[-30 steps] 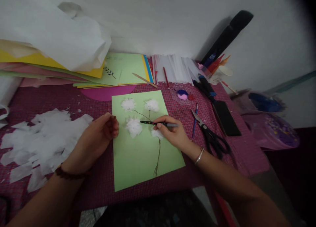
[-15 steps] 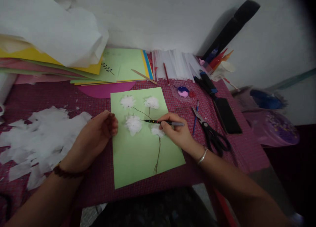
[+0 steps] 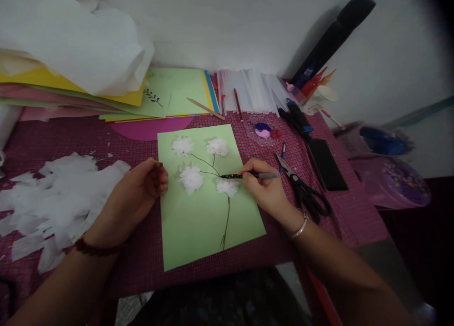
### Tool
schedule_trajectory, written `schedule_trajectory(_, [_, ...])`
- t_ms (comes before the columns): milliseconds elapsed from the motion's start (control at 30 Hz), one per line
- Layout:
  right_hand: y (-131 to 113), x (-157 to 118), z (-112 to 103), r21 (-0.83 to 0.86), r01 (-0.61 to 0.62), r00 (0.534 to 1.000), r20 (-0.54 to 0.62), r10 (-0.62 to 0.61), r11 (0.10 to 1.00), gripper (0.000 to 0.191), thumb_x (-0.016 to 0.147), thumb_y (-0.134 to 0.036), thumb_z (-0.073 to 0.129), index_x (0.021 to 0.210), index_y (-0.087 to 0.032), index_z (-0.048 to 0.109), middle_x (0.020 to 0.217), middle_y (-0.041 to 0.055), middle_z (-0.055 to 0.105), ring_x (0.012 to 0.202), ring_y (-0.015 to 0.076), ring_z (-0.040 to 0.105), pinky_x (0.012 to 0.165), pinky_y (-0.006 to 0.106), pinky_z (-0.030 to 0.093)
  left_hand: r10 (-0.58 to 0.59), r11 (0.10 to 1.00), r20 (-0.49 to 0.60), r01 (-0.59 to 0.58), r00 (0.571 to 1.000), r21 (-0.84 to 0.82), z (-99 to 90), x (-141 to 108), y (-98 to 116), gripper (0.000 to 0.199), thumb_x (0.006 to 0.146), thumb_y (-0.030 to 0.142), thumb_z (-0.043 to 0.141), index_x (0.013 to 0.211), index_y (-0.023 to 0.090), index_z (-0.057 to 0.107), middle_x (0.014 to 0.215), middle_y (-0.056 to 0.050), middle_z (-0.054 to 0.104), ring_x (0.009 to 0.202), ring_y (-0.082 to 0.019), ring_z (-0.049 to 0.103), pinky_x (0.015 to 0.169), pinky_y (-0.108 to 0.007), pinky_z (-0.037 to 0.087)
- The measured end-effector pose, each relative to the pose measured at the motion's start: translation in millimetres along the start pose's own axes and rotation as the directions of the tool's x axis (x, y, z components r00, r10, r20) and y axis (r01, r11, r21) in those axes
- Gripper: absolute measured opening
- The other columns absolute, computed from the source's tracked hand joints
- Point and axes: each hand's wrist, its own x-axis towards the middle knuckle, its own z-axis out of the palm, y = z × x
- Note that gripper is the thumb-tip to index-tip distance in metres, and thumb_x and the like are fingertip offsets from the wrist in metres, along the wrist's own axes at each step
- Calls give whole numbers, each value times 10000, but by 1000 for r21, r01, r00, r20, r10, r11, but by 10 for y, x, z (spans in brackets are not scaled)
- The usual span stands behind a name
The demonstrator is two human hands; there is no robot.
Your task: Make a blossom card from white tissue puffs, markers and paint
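A green sheet of paper [image 3: 191, 222] lies in front of me with several fluffy white paper flowers [image 3: 190, 178] on it. Thin brown stems are drawn between them, and one stem runs down near the lower right. My right hand [image 3: 264, 184] pinches a black patterned pen [image 3: 232, 176] with a grey end. The pen's tip touches the sheet just above the lower right flower, where drawn lines meet. Resting by the sheet's left edge, my left hand [image 3: 142, 198] has its fingers loosely curled, and nothing shows in them.
A heap of white paper pieces [image 3: 67, 198] lies left. Behind are stacked coloured sheets [image 3: 184, 92], a wooden stick [image 3: 205, 108], white strips [image 3: 251, 92] and a paint palette [image 3: 263, 130]. Scissors [image 3: 301, 186], a blue paintbrush [image 3: 282, 158] and a black flat tool [image 3: 325, 165] lie right.
My right hand has moved to the right with the pen. A thin line now joins the left flower to the stems' meeting point. My left hand has stayed in place.
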Motion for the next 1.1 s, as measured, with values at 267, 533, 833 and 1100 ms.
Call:
schedule_trajectory(267, [-9, 19, -14, 367, -147, 987, -10, 162, 919, 110, 800, -204, 545, 774, -220, 651, 578, -42, 577, 573, 121, 537, 570, 275, 387, 8, 1000, -18, -9, 1000, -18, -18, 27, -22, 324, 941, 209, 448, 671, 164, 620, 593, -8, 570, 488, -99, 516, 417, -181, 443])
schedule_trajectory(533, [164, 529, 164, 674, -355, 927, 165, 336, 648, 96, 724, -273, 666, 760, -193, 627, 558, -30, 640, 519, 94, 564, 539, 226, 431, -12, 999, 22, 11, 1000, 34, -3, 16, -17, 247, 892, 244, 500, 678, 165, 595, 563, -4, 570, 461, -96, 498, 417, -184, 422])
schedule_trajectory(833, [279, 612, 381, 609, -305, 946, 107, 306, 732, 154, 723, -323, 683, 779, -203, 604, 538, -38, 643, 437, 89, 510, 415, 201, 368, 27, 998, 101, -34, 994, 61, -98, 58, -120, 235, 792, 368, 646, 688, 159, 617, 607, -1, 590, 508, -96, 515, 449, -189, 427])
schedule_trajectory(1100, [297, 559, 343, 559, -273, 962, 175, 211, 783, 166, 787, -339, 659, 870, -196, 679, 683, 18, 732, 500, 97, 550, 458, 208, 381, 22, 999, 105, -26, 994, 39, -132, 100, -189, 285, 785, 434, 644, 685, 167, 627, 607, -8, 595, 506, -97, 507, 452, -197, 399])
